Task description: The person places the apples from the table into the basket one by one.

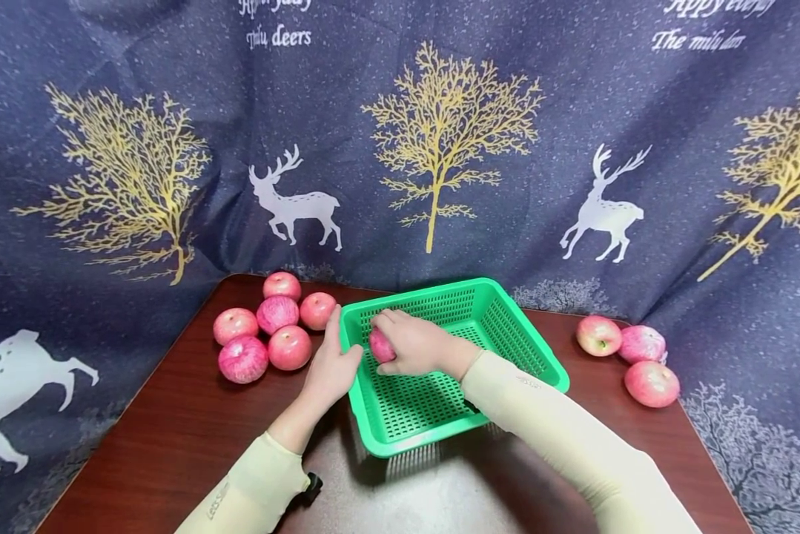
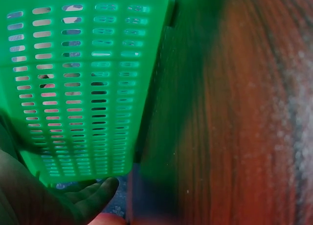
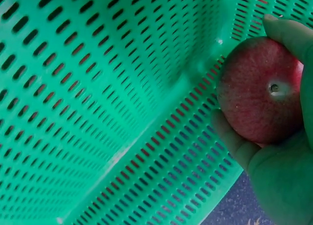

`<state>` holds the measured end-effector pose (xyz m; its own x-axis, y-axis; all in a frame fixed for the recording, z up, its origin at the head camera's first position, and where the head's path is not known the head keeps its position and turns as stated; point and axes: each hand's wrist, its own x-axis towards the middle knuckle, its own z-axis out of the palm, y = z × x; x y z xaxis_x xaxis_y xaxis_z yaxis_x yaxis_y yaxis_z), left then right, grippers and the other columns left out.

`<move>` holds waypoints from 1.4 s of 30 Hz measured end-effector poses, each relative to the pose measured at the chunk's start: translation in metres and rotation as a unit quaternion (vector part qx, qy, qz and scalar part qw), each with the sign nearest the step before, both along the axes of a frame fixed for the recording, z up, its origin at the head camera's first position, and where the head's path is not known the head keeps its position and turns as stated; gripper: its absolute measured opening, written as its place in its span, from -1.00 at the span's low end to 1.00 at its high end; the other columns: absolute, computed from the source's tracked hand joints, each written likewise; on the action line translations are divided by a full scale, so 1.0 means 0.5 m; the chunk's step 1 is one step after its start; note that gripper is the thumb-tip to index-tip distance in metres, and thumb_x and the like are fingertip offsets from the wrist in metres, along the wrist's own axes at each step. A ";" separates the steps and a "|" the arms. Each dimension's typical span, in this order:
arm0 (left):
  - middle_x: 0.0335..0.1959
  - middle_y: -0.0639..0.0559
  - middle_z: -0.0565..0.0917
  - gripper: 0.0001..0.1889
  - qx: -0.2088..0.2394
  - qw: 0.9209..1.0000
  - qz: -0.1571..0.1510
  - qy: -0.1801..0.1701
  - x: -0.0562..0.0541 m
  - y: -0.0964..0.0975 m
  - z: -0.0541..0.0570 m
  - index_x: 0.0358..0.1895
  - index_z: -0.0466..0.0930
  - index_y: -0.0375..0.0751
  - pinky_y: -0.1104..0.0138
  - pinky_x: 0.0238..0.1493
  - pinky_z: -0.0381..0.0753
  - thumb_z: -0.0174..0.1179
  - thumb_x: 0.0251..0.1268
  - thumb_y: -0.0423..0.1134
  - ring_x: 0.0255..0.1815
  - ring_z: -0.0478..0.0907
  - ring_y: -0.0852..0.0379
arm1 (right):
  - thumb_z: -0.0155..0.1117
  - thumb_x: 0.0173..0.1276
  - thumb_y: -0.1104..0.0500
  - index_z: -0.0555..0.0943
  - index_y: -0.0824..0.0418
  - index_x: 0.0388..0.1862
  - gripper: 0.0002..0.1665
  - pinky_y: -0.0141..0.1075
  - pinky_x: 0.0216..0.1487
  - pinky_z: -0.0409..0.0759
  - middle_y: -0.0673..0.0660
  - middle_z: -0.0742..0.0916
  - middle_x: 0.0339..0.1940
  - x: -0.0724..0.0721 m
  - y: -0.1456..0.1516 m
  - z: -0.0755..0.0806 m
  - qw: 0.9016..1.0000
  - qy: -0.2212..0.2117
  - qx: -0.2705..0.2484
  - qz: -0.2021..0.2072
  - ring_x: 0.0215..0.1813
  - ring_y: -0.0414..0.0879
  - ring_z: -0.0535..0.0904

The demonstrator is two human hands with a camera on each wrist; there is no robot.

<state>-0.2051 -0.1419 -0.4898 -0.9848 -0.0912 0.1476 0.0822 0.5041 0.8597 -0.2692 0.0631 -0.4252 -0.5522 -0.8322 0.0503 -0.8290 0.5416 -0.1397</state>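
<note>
Right grip (image 1: pixel 416 343) round apple (image 1: pixel 380 346), seemingly palm-down

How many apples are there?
10: six apples left of the basket, three apples right of it, one apple inside it, in the right hand. More might be hidden.

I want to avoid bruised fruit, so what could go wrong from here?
The apple in the right hand might slip and bruise against the green basket. The basket could shift if the left hand at its side lets go. The three apples on the right lie near the edge of the table and could roll off if bumped.
</note>
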 end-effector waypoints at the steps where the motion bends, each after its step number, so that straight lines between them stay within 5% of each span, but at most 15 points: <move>1: 0.63 -0.46 0.41 -0.05 0.008 1.000 -0.002 -0.006 0.006 0.002 0.010 0.87 -0.08 -0.06 -0.28 0.40 0.50 0.17 0.50 -0.18 0.39 0.58 -0.46 | 0.68 0.36 -0.13 0.46 0.35 0.49 -0.05 -0.10 0.33 0.66 0.21 0.64 0.26 0.000 -0.001 0.000 1.000 -0.002 -0.003 0.001 0.28 0.08 0.61; 5: 0.64 -0.42 0.42 -0.05 0.001 1.000 0.003 -0.006 0.002 0.004 0.005 0.87 -0.08 -0.05 -0.26 0.41 0.50 0.17 0.51 -0.18 0.40 0.59 -0.42 | 0.68 0.36 -0.10 0.47 0.36 0.46 -0.08 -0.11 0.29 0.68 0.19 0.64 0.20 0.001 -0.005 -0.001 1.000 -0.009 -0.014 0.004 0.23 0.05 0.61; 6: 0.64 -0.39 0.42 -0.04 -0.002 1.000 0.003 -0.002 -0.007 0.000 -0.011 0.87 -0.09 0.00 -0.25 0.41 0.51 0.18 0.51 -0.15 0.40 0.60 -0.38 | 0.68 0.36 -0.09 0.47 0.37 0.45 -0.09 -0.11 0.28 0.68 0.19 0.64 0.19 0.001 -0.005 -0.002 1.000 -0.012 -0.018 0.006 0.21 0.04 0.62; 13: 0.65 -0.43 0.39 -0.06 0.001 1.000 0.000 -0.008 0.005 0.003 0.009 0.86 -0.07 -0.11 -0.28 0.45 0.48 0.18 0.51 -0.21 0.43 0.56 -0.44 | 0.70 0.34 -0.09 0.51 0.33 0.39 -0.13 -0.23 0.14 0.71 0.19 0.57 0.17 -0.004 -0.008 -0.012 0.999 -0.032 -0.035 0.011 0.06 -0.05 0.64; 19: 0.58 -0.43 0.48 -0.05 -0.014 1.000 0.004 0.011 -0.020 -0.005 -0.038 0.87 -0.06 -0.03 -0.27 0.31 0.56 0.19 0.51 -0.11 0.30 0.63 -0.44 | 0.70 0.33 -0.13 0.53 0.27 0.40 -0.14 -0.29 0.04 0.70 0.23 0.46 0.23 -0.006 -0.009 -0.024 0.997 -0.057 -0.045 0.000 -0.04 -0.09 0.64; 27: 0.66 -0.44 0.37 -0.06 0.007 1.000 -0.002 -0.017 0.010 0.005 0.025 0.86 -0.06 -0.13 -0.32 0.47 0.44 0.18 0.52 -0.21 0.45 0.54 -0.48 | 0.69 0.35 -0.16 0.52 0.27 0.46 -0.10 -0.33 0.05 0.68 0.22 0.44 0.23 -0.008 -0.018 -0.027 0.997 -0.073 -0.035 -0.010 -0.01 -0.11 0.62; 29: 0.68 -0.42 0.36 -0.06 0.011 1.000 -0.002 -0.021 0.012 0.005 0.027 0.86 -0.08 -0.13 -0.31 0.48 0.43 0.18 0.52 -0.21 0.47 0.53 -0.46 | 0.68 0.36 -0.18 0.51 0.27 0.48 -0.08 -0.34 0.06 0.67 0.20 0.46 0.23 -0.008 -0.022 -0.029 0.997 -0.071 -0.024 -0.013 -0.01 -0.12 0.61; 31: 0.66 -0.41 0.39 -0.06 0.004 1.000 0.001 -0.015 0.009 0.003 0.021 0.86 -0.08 -0.12 -0.31 0.44 0.47 0.18 0.53 -0.18 0.44 0.56 -0.44 | 0.66 0.36 -0.21 0.50 0.28 0.51 -0.04 -0.34 0.07 0.67 0.19 0.46 0.23 -0.009 -0.025 -0.031 0.997 -0.068 -0.011 -0.014 0.00 -0.12 0.60; 33: 0.62 -0.43 0.43 -0.06 -0.011 1.000 0.005 0.001 -0.005 -0.004 -0.008 0.86 -0.06 -0.09 -0.27 0.37 0.54 0.17 0.52 -0.14 0.38 0.60 -0.43 | 0.66 0.36 -0.23 0.50 0.29 0.51 -0.02 -0.34 0.08 0.67 0.19 0.48 0.22 -0.008 -0.028 -0.032 0.998 -0.063 -0.005 -0.012 0.00 -0.12 0.60; 42: 0.60 -0.42 0.47 -0.05 -0.003 1.000 0.012 -0.005 -0.018 -0.004 -0.028 0.87 -0.05 -0.03 -0.27 0.35 0.54 0.21 0.50 -0.12 0.33 0.64 -0.41 | 0.68 0.33 -0.29 0.50 0.32 0.49 0.03 -0.33 0.09 0.68 0.20 0.50 0.20 -0.005 -0.028 -0.033 0.998 -0.062 -0.006 -0.001 -0.02 -0.11 0.62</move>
<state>-0.2139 -0.1438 -0.5040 -0.9839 -0.1133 0.1380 0.0613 0.5116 0.8570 -0.2718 0.0490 -0.4418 -0.5561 -0.8311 -0.0089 -0.8038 0.5405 -0.2484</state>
